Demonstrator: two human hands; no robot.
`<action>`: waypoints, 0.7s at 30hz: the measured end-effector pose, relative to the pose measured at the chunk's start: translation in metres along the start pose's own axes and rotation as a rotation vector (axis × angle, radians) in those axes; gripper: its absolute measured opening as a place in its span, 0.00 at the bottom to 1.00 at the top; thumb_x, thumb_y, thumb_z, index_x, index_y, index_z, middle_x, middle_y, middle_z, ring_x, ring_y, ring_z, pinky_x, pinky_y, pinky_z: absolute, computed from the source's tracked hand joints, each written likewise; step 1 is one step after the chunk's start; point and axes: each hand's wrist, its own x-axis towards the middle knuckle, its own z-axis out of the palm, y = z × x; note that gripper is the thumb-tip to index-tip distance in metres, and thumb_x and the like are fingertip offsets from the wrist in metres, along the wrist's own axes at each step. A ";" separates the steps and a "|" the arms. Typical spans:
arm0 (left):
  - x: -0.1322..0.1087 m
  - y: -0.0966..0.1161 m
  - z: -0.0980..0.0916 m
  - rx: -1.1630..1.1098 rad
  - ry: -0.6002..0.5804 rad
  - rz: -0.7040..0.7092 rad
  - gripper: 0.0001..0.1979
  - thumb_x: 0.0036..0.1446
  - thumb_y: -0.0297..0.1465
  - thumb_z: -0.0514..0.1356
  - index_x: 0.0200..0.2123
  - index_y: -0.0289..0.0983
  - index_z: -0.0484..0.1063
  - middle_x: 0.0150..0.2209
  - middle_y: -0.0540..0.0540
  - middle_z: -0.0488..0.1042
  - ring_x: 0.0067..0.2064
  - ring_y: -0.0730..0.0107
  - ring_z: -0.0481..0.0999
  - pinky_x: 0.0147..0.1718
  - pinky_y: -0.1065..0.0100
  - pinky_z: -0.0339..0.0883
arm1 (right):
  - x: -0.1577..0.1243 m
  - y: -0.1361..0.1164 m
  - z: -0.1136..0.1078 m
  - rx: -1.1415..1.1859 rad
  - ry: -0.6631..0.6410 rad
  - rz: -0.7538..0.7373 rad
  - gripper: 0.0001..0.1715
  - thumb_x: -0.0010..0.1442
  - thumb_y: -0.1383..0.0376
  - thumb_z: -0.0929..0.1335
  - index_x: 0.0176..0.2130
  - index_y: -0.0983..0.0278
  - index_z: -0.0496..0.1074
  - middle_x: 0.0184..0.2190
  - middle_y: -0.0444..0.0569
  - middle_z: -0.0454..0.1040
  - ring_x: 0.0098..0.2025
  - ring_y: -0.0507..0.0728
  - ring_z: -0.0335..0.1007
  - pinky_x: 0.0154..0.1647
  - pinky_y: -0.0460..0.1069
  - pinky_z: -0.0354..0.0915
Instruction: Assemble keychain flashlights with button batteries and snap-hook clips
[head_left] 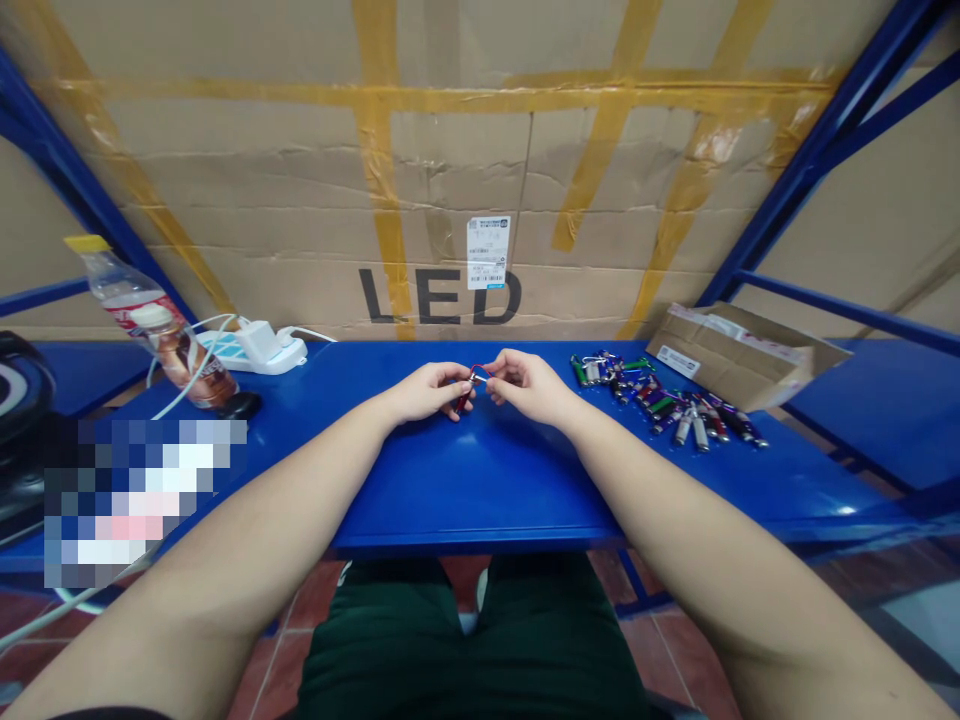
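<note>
Hands are close together at the middle of the counter, their fingertips almost meeting. The left hand (427, 392) curls around a small dark-red keychain flashlight (463, 400), which hangs tilted below the fingers, while the right hand (529, 387) pinches a thin red loop (477, 370) and a small silver ring (480, 379) at the flashlight's upper end. Exactly how the loop and ring are joined is too small to tell. Both hands are closed on these small parts, with the forearms resting toward the front edge of the blue metal counter (480, 480). Just beyond the right hand, a loose heap of multicoloured keychain flashlights (664, 400) lies on the counter, some with silver bodies and others in red, green or purple, beside a flattened, opened cardboard box (739, 358). Further left stand a clear plastic bottle with a yellow cap (124, 285) lying tilted and a brown drink bottle (184, 360), near a white power strip (251, 355) with a white plug adapter (262, 343) in it. A dark, rounded object (241, 405) sits by the brown bottle. Behind everything, a large taped carton printed "LED" (439, 297) fills the view, within a blue steel rack (810, 170). A pixelated patch (142, 500) hides part of the left side.
</note>
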 end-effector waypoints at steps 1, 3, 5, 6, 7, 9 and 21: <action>0.000 0.001 0.000 0.020 0.003 0.002 0.17 0.59 0.40 0.69 0.43 0.34 0.74 0.38 0.45 0.75 0.37 0.66 0.80 0.30 0.67 0.76 | 0.000 0.000 -0.002 0.001 -0.003 -0.002 0.11 0.55 0.61 0.72 0.39 0.61 0.69 0.29 0.44 0.77 0.28 0.54 0.73 0.34 0.51 0.72; -0.001 0.004 -0.002 0.081 0.012 0.018 0.16 0.59 0.40 0.68 0.43 0.34 0.75 0.36 0.45 0.75 0.34 0.68 0.78 0.28 0.69 0.73 | -0.001 -0.001 -0.005 -0.029 0.004 -0.004 0.11 0.55 0.63 0.71 0.40 0.61 0.71 0.28 0.44 0.77 0.28 0.54 0.73 0.34 0.51 0.72; -0.003 0.006 -0.004 0.160 0.020 0.047 0.14 0.61 0.39 0.66 0.44 0.34 0.76 0.32 0.48 0.74 0.31 0.71 0.75 0.26 0.71 0.68 | -0.001 -0.002 -0.007 -0.077 0.026 0.003 0.11 0.56 0.63 0.70 0.41 0.62 0.74 0.27 0.43 0.76 0.28 0.54 0.73 0.35 0.51 0.72; -0.003 0.007 -0.005 0.191 0.024 0.061 0.14 0.61 0.38 0.65 0.45 0.35 0.76 0.30 0.49 0.73 0.29 0.72 0.73 0.26 0.72 0.66 | -0.001 -0.002 -0.007 -0.086 0.039 0.008 0.10 0.57 0.63 0.69 0.41 0.62 0.74 0.27 0.44 0.76 0.28 0.54 0.73 0.35 0.51 0.72; -0.003 0.008 -0.006 0.208 0.027 0.073 0.14 0.62 0.36 0.64 0.47 0.35 0.76 0.28 0.50 0.72 0.27 0.74 0.71 0.26 0.72 0.64 | -0.001 -0.002 -0.006 -0.078 0.051 0.013 0.10 0.58 0.63 0.69 0.41 0.62 0.75 0.27 0.44 0.76 0.28 0.54 0.73 0.36 0.51 0.72; -0.004 0.009 -0.007 0.196 0.032 0.080 0.15 0.63 0.34 0.62 0.51 0.35 0.76 0.27 0.52 0.71 0.25 0.74 0.69 0.26 0.71 0.63 | 0.001 0.000 -0.004 -0.006 0.054 0.010 0.10 0.59 0.63 0.69 0.42 0.62 0.75 0.30 0.45 0.77 0.30 0.54 0.75 0.39 0.53 0.74; 0.000 0.011 -0.008 -0.094 0.234 -0.110 0.09 0.64 0.23 0.53 0.45 0.35 0.70 0.29 0.48 0.73 0.22 0.72 0.73 0.22 0.71 0.65 | 0.009 0.029 -0.042 -0.820 0.144 0.064 0.20 0.63 0.73 0.65 0.52 0.67 0.79 0.53 0.58 0.78 0.57 0.64 0.73 0.64 0.59 0.65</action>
